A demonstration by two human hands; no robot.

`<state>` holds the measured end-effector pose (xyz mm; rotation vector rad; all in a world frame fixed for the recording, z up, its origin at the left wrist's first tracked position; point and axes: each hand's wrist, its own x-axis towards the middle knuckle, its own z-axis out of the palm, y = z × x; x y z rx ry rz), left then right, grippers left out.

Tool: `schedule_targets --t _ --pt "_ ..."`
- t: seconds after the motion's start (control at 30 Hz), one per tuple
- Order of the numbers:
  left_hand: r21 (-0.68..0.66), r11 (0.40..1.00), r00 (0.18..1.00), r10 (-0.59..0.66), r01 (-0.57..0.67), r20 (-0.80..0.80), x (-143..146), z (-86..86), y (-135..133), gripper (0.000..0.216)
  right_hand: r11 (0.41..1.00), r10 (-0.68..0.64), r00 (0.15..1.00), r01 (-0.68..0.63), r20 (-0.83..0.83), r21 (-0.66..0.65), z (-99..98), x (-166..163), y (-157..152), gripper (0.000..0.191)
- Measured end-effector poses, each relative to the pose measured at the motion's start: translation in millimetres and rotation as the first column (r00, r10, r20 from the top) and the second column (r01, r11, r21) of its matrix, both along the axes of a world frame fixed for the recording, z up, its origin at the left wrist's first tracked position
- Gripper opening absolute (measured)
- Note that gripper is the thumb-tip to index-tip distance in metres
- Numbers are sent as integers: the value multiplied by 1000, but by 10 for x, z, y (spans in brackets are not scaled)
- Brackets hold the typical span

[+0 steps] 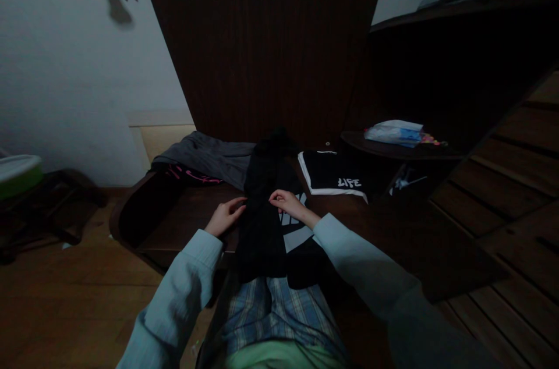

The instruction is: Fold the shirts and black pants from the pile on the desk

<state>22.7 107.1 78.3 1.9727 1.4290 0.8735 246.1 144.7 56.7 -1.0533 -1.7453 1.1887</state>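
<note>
Head view, black garment [262, 232], pale print [297, 240], left hand [225, 216], right hand [292, 203], each grip unclear

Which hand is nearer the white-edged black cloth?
Right. The right hand is left of the white-edged black cloth, not touching it; the left hand is farther left.

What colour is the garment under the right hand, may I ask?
Black garment with a pale print; head view.

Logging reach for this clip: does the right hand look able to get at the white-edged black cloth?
Probably yes: the white-edged black cloth lies close by, ahead and right of the right hand, with nothing visible standing between or lying on it.
</note>
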Motion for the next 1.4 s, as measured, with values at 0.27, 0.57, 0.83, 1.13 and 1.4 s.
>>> schedule_targets --t 0.27,0.57,0.83,1.13,1.4 --pt "-66 993 988 -87 96 129 28 -34 3 70 996 35 994 -43 105 80 42 10 -34 8" --pt "-1 997 990 -79 80 120 -7 -93 56 55 996 -37 986 24 163 80 117 30 -88 11" --pt "72 995 994 -69 75 -88 14 -34 18 33 994 -56 978 35 200 108 105 26 -83 12" --pt "129 991 971 -2 34 -239 4 -62 25 36 879 -193 919 6 344 477 33 36 -121 19" --pt "285 916 919 -172 282 -356 -16 -71 -4 22 790 -199 914 -63 352 610 35 41 -114 17"
